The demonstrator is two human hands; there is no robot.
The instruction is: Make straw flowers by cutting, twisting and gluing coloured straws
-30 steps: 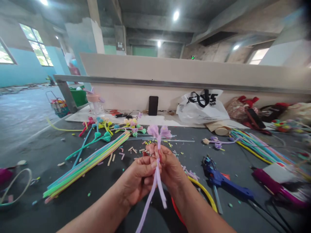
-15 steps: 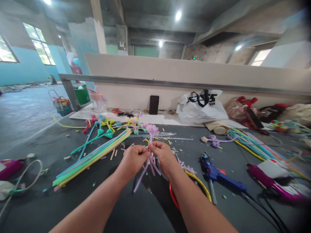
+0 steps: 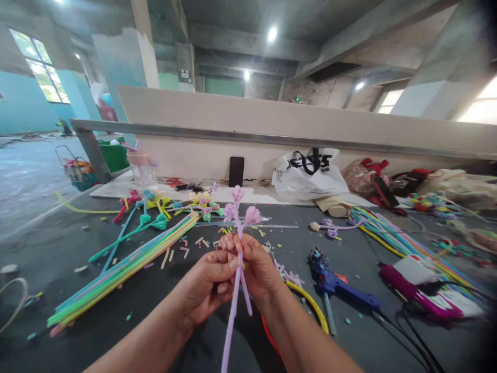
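Note:
A lilac pipe-cleaner flower stalk (image 3: pixel 229 331) stands upright between my hands in the middle of the head view. It carries three fluffy blooms at the top, and a long stem runs down toward me with a shorter end beside it. My left hand (image 3: pixel 212 277) is closed round the stem from the left. From the other side, my right hand (image 3: pixel 261 264) pinches the same stem just below the blooms. The fingers of both hands meet and partly cover the stem there. Behind my right wrist lie short lilac pieces (image 3: pixel 289 274) and a yellow ring (image 3: pixel 316 305).
Left lies a bundle of coloured pipe cleaners (image 3: pixel 128 269), with finished flowers (image 3: pixel 159 221) behind it. A blue glue gun (image 3: pixel 345 291) and a magenta corded tool (image 3: pixel 415 295) lie right. A phone (image 3: pixel 236 171) and white bag (image 3: pixel 310 176) stand at the back.
The lilac stalk has come up and nearer, its blooms now spread apart and its long stem pointing at me. My fingers have closed together round it. The view has shifted slightly right.

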